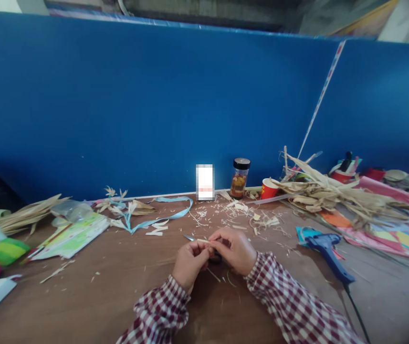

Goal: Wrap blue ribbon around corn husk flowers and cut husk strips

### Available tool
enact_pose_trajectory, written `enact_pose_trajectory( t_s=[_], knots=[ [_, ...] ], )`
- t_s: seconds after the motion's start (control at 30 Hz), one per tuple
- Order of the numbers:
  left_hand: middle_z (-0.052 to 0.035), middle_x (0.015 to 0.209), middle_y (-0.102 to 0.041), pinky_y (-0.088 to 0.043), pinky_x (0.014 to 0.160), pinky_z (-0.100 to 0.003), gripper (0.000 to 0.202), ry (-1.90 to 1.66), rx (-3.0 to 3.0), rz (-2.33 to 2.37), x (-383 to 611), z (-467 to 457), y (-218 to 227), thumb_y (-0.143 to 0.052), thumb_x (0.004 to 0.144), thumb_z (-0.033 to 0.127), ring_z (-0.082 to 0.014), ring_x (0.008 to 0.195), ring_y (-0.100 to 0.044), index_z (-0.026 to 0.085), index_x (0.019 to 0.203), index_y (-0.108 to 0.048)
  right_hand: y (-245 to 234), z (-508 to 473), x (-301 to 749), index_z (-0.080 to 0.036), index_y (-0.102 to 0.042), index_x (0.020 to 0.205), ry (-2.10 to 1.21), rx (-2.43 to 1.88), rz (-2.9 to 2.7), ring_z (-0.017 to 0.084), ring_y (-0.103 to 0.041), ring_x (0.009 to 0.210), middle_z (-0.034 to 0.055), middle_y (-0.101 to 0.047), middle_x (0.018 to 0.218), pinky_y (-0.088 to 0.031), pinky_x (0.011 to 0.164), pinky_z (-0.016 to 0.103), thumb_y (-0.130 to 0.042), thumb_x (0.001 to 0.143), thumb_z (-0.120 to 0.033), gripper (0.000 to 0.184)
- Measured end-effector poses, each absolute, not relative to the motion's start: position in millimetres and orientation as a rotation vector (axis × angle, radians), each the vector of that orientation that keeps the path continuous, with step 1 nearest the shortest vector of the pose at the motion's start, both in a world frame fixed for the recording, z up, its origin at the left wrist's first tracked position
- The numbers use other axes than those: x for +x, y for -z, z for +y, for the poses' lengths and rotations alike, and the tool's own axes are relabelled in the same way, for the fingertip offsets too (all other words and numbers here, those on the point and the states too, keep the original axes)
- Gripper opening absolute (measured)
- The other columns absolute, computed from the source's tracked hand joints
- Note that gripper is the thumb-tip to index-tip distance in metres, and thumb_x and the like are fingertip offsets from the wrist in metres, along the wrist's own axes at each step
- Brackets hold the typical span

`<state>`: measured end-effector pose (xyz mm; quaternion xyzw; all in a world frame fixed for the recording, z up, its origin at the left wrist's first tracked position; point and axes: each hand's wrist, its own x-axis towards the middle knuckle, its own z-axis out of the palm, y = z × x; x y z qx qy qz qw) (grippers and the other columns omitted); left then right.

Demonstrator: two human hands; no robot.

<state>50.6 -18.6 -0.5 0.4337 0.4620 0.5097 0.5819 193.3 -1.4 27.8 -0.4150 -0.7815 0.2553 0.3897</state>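
My left hand [190,263] and my right hand [235,249] meet low in the middle of the head view, just above the table. Fingers of both are pinched together on a thin pale strip of husk [202,241], mostly covered by the fingertips. Behind and beneath them is a pair of scissors; the metal blade tip [189,237] shows at the left and part of the dark handle [215,258] below the fingers. Whether the scissors rest fully on the table is hidden. Fine pale scraps [231,279] lie close to my right wrist.
Husk shavings [240,210] litter the brown table [118,296]. A blue glue gun [328,251] lies right. Behind stand a dark-lidded jar [240,179] and red paper cup [268,189]. Dried husks [319,186] pile up right; blue ribbon [161,220] and a patterned sheet [71,236] lie left.
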Motion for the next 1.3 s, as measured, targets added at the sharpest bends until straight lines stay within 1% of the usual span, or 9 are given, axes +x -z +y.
enact_pose_trajectory(
  t_s=[0.2,0.43,0.7,0.83,0.93,1.0,1.07,1.2,1.3],
  knots=[
    [0.0062,0.04,-0.045,-0.023,0.037,-0.017,0.029,-1.205,1.024,1.113,49,-18,0,-0.07,0.059,0.037,-0.0034,0.035,-0.033,0.01,0.066,-0.061,-25,-1,192,-0.02,-0.064,0.082,-0.604,-1.062,-2.032,0.014,-0.059,0.077,0.0016,-0.066,0.083,-0.043,0.07,0.025,-0.053,0.081,-0.028,0.014],
    [0.0041,0.043,-0.05,-0.025,0.038,-0.017,0.023,-1.211,1.059,1.18,49,-19,2,-0.07,0.059,0.032,-0.0036,0.037,-0.035,0.011,0.062,-0.061,-26,-4,192,-0.02,-0.063,0.08,-0.437,-1.101,-2.105,0.014,-0.058,0.075,0.0011,-0.065,0.078,-0.04,0.067,0.023,-0.049,0.085,-0.027,0.016],
    [0.0013,0.048,-0.055,-0.027,0.038,-0.017,0.024,-1.191,1.114,1.136,47,-21,-1,-0.069,0.062,0.034,-0.0038,0.037,-0.037,0.012,0.062,-0.06,-26,0,195,-0.022,-0.063,0.086,-0.145,-1.227,-2.158,0.014,-0.058,0.077,0.0022,-0.065,0.083,-0.038,0.068,0.023,-0.041,0.089,-0.029,0.023],
    [-0.0011,0.055,-0.062,-0.032,0.039,-0.017,0.021,-1.168,1.166,1.067,48,-26,-4,-0.07,0.062,0.031,-0.0046,0.04,-0.042,0.013,0.064,-0.06,-28,19,221,-0.022,-0.063,0.084,0.083,-1.541,-2.09,0.015,-0.059,0.071,0.0033,-0.065,0.079,-0.038,0.062,0.023,-0.038,0.09,-0.03,0.026],
    [0.0022,0.051,-0.057,-0.032,0.04,-0.016,0.02,-1.24,1.12,1.065,46,-23,-4,-0.069,0.064,0.032,-0.0044,0.04,-0.043,0.014,0.067,-0.061,-27,32,243,-0.024,-0.062,0.091,0.19,-1.741,-2.009,0.015,-0.06,0.071,0.0038,-0.065,0.088,-0.038,0.061,0.023,-0.04,0.088,-0.028,0.023],
    [0.0046,0.047,-0.053,-0.032,0.04,-0.015,0.02,-1.321,1.064,1.077,42,-18,-2,-0.069,0.064,0.032,-0.0038,0.04,-0.042,0.014,0.068,-0.062,-24,38,253,-0.025,-0.062,0.097,0.228,-1.781,-1.993,0.015,-0.059,0.077,0.004,-0.065,0.094,-0.039,0.065,0.023,-0.041,0.088,-0.027,0.022],
    [0.0045,0.051,-0.055,-0.032,0.039,-0.015,0.022,-1.405,0.97,1.083,37,-12,-1,-0.072,0.061,0.031,-0.0031,0.039,-0.041,0.014,0.071,-0.062,-19,43,260,-0.026,-0.062,0.098,0.241,-1.782,-2.013,0.016,-0.058,0.083,0.0041,-0.064,0.094,-0.04,0.068,0.024,-0.042,0.088,-0.026,0.022],
    [0.0031,0.06,-0.059,-0.032,0.037,-0.015,0.036,-1.492,0.745,1.066,29,-6,-6,-0.075,0.054,0.028,-0.0021,0.04,-0.04,0.014,0.086,-0.064,-10,49,267,-0.025,-0.065,0.093,0.249,-1.774,-2.068,0.018,-0.056,0.084,0.0046,-0.066,0.089,-0.04,0.07,0.026,-0.047,0.085,-0.022,0.02],
    [0.0024,0.061,-0.059,-0.032,0.037,-0.014,0.037,-1.516,0.687,1.051,27,-5,-10,-0.076,0.052,0.029,-0.0019,0.041,-0.04,0.012,0.084,-0.066,-8,51,266,-0.022,-0.067,0.089,0.248,-1.771,-2.073,0.021,-0.055,0.085,0.0059,-0.066,0.089,-0.04,0.071,0.029,-0.049,0.082,-0.018,0.019]
  ],
)
